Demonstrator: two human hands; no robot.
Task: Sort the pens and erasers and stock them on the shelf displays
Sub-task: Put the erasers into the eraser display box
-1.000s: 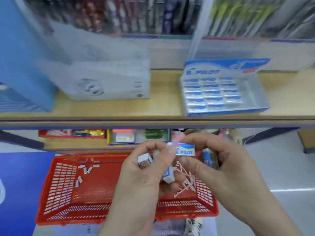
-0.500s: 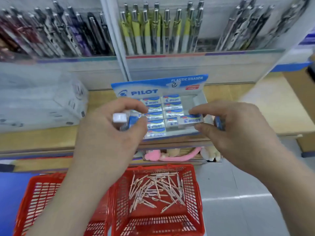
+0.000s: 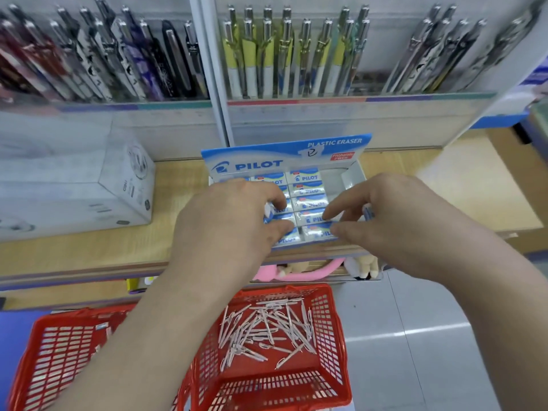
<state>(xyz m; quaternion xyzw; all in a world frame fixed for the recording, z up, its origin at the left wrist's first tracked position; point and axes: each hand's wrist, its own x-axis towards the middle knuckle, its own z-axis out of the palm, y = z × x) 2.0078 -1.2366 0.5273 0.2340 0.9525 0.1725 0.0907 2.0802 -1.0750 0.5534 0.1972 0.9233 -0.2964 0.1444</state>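
Observation:
A blue-and-white PILOT eraser display box (image 3: pixel 350 176) sits on the wooden shelf (image 3: pixel 89 247), with rows of wrapped erasers (image 3: pixel 305 178) inside. My left hand (image 3: pixel 225 229) hovers over the box's left side and holds an eraser (image 3: pixel 268 210) in its curled fingers. My right hand (image 3: pixel 394 223) pinches an eraser (image 3: pixel 318 231) down at the front row, with another eraser (image 3: pixel 368 213) tucked in its palm. Below, a red basket (image 3: pixel 335 381) holds many loose white pens (image 3: pixel 267 330).
A second red basket (image 3: pixel 53 360) stands at the lower left. A grey carton (image 3: pixel 74 188) sits left of the eraser box. Pen racks (image 3: pixel 290 54) line the back wall. Plush toys (image 3: pixel 299 271) lie on the lower shelf. Grey floor shows at the right.
Both hands rose from over the baskets to the eraser box. The right hand has brought its eraser down into the front row. The view tilted up to the pen racks.

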